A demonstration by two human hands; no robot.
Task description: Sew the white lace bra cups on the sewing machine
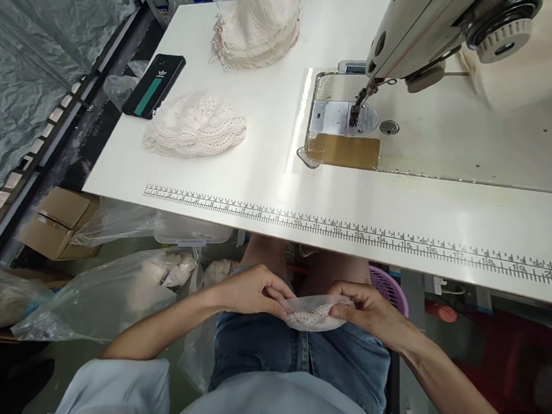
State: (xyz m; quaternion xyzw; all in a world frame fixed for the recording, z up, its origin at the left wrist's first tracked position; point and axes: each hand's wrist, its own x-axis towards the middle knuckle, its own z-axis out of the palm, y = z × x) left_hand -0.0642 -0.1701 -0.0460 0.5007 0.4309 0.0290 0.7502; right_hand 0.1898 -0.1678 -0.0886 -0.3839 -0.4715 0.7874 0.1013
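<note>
Above my lap, both hands pinch a small piece of white lace fabric with a sheer layer and an eyelet pattern. My left hand grips its left end between thumb and fingers. The right end is held by my right hand, thumb on top. On the white sewing table in front lies a stack of white eyelet lace pieces. Farther back rests a second pile of white fabric pieces with loose reddish threads along its edges.
An industrial sewing machine stands at the right of the white table. A printed ruler runs along its front edge. A black phone lies at the left. Below are plastic bags, a cardboard box and a purple basket.
</note>
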